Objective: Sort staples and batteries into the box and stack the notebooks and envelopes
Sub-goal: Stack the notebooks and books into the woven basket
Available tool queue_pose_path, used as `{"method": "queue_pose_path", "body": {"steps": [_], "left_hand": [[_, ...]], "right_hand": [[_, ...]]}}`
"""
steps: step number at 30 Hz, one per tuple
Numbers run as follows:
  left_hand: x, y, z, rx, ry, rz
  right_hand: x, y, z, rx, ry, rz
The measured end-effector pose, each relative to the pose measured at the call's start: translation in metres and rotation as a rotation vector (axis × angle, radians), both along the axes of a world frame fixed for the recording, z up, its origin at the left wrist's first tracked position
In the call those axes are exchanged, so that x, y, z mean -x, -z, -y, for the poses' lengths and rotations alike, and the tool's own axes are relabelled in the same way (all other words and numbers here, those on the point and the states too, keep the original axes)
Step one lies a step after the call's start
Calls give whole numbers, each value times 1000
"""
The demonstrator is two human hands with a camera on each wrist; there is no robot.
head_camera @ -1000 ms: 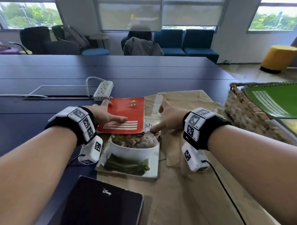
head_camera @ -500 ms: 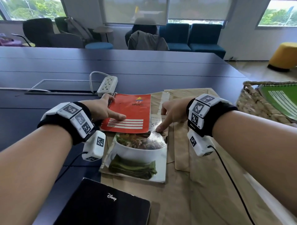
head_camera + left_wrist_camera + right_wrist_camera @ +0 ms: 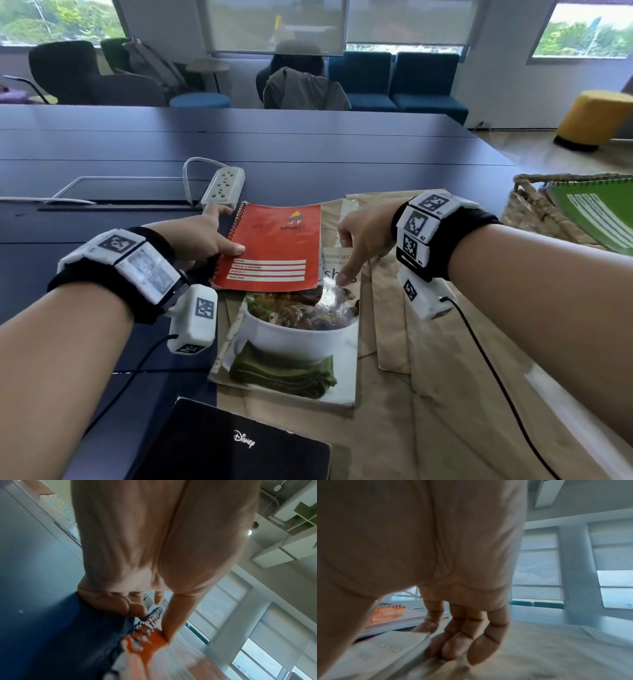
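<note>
The tabletop (image 3: 308,150) is dark blue and smooth. Brown envelopes (image 3: 428,394) lie fanned flat across its near right side, matte and creased. On them rests a glossy cookbook (image 3: 294,342), long axis running away from me. The red notebook (image 3: 277,250), card cover with a black wire spiral on its left edge, overlaps the cookbook's far end. A black notebook (image 3: 233,445) lies nearest me. At far right, a green notebook (image 3: 596,216) sits in a woven basket (image 3: 534,212). No staples or batteries are visible.

My left hand (image 3: 202,240) is the grip on the red notebook: thumb on the cover, fingers curled under the spiral edge. The spiral edge appears raised. My right hand (image 3: 363,240) is beside the notebook's right edge, index finger pressing the cookbook, thumb raised above, remaining fingers curled at its edge against the envelopes. It holds nothing that I can confirm.

Judgement: the left hand is nearer, and the notebook extends rightward from that grip, so any lift will pivot about the spiral side.
</note>
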State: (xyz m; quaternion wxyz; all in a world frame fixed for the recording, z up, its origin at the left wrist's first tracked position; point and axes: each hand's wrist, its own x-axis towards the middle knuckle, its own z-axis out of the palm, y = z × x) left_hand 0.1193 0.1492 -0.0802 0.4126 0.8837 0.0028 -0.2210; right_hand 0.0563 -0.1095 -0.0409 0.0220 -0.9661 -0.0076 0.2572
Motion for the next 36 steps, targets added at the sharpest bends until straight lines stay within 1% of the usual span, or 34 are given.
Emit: {"method": "queue_pose_path", "body": {"steps": [3,8,10,13,15,18,19,21,23,25,29,32,36], "left_hand": [[0,-2,-1,65,-16,-66],[7,-4,-7,179,73,-163],[11,-6,-9,212,67,-186],[14,-10,-8,256,12,-181],[17,-11,-5,244,-7,-139],[22,-15,7,219,-25,-21],[23,-18,14,237,-34,12],[30,-30,30,299,-39,53],[35,-48,47,351,-18,94],[40,-67,64,377,-6,143],[51,-102,98,287,30,402],[66,-119,121,341,53,530],[83,-140,157,350,46,753]], "right_hand": [[1,-2,-1,-36,-13,16],[4,-3,-4,-49,-59,-8],[6,1,-1,-78,-44,-16],[11,2,7,-154,39,-37],[16,2,16,-236,103,-43],[30,0,30,-404,208,-59],[36,-2,35,-459,243,-56],[48,-8,44,-542,307,-23],[56,-16,55,-599,369,47],[64,-25,66,-662,426,101],[84,-49,84,-757,467,189],[101,-69,97,-794,483,281],[128,-95,126,-776,500,437]]}}
